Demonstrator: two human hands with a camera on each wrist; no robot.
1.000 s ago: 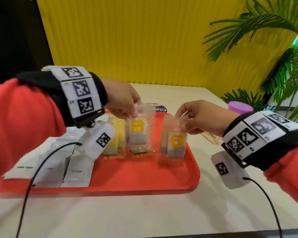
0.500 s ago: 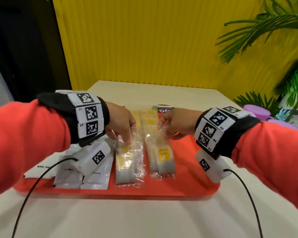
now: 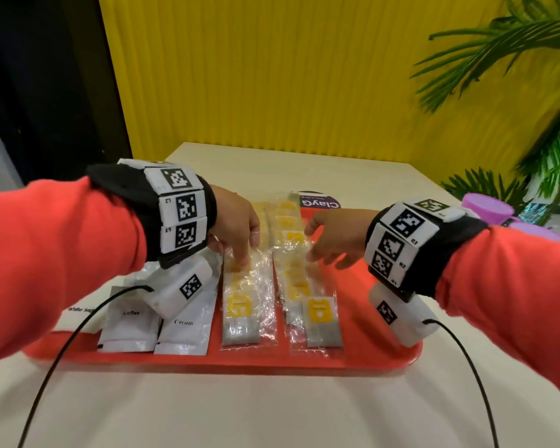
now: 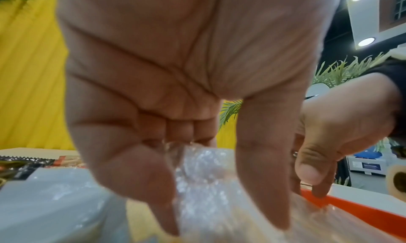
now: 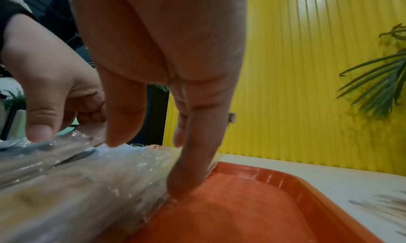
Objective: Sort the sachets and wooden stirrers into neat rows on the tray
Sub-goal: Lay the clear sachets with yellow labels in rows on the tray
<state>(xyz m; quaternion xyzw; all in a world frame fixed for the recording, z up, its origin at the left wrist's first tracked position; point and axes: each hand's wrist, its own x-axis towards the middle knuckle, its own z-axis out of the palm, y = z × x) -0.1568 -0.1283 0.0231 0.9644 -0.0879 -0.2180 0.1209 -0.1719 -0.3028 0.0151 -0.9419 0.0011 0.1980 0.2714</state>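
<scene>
On the red tray (image 3: 362, 357), two rows of clear tea sachets (image 3: 249, 302) run from 6 toward 12 o'clock. The left hand (image 3: 236, 227) presses the left row, its grip loose with fingers straight. At 3 o'clock of it, the right hand (image 3: 337, 240), equally slack, touches the right row (image 3: 307, 302). White sachets (image 3: 185, 328) lie at 9 o'clock; blurred wooden stirrers (image 5: 382, 205) rest on the surface (image 3: 272, 412).
</scene>
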